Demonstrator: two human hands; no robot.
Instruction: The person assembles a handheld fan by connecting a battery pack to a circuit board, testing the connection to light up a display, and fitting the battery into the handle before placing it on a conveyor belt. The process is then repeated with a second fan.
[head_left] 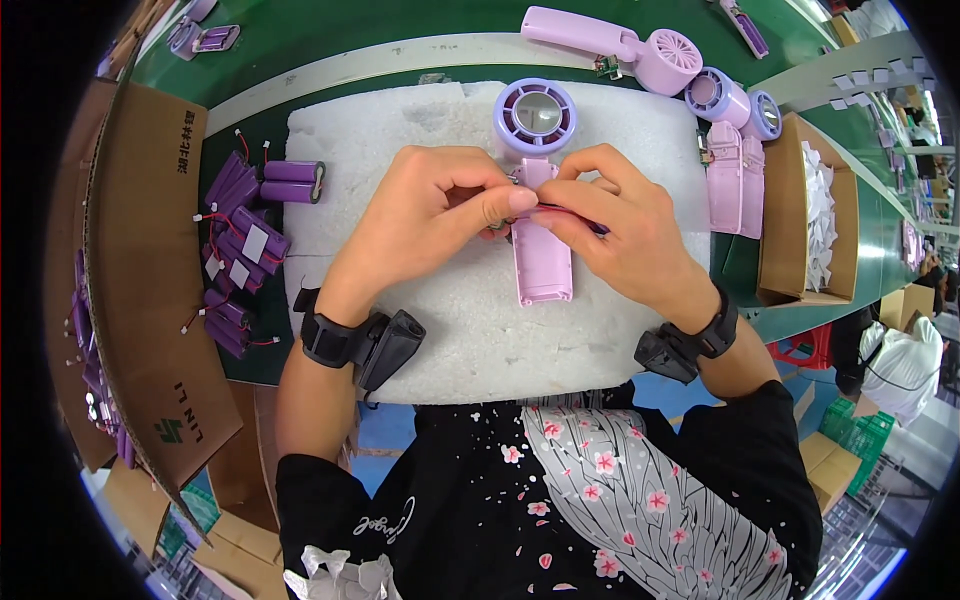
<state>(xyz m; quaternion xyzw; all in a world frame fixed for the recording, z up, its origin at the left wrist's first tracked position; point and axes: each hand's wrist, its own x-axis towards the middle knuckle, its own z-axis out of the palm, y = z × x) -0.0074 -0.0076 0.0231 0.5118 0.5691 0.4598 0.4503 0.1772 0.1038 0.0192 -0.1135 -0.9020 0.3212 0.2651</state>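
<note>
A handheld fan with a round purple head (538,116) and an open pink handle shell (543,268) lies on a white foam pad (440,335), its handle toward me. My left hand (430,215) is closed in a pinch over the top of the handle, just below the head. My right hand (635,225) pinches at the same spot from the other side, fingertips almost meeting the left ones. A thin dark piece shows beneath the right fingers; its kind is hidden. What the left fingertips grip is covered too.
Purple battery packs (292,182) with wires lie left, beside a cardboard box (165,270). Beyond the pad is another pink fan (668,62); fan heads (718,95) and pink shells (735,180) sit right. A box of white pieces (815,215) stands farther right.
</note>
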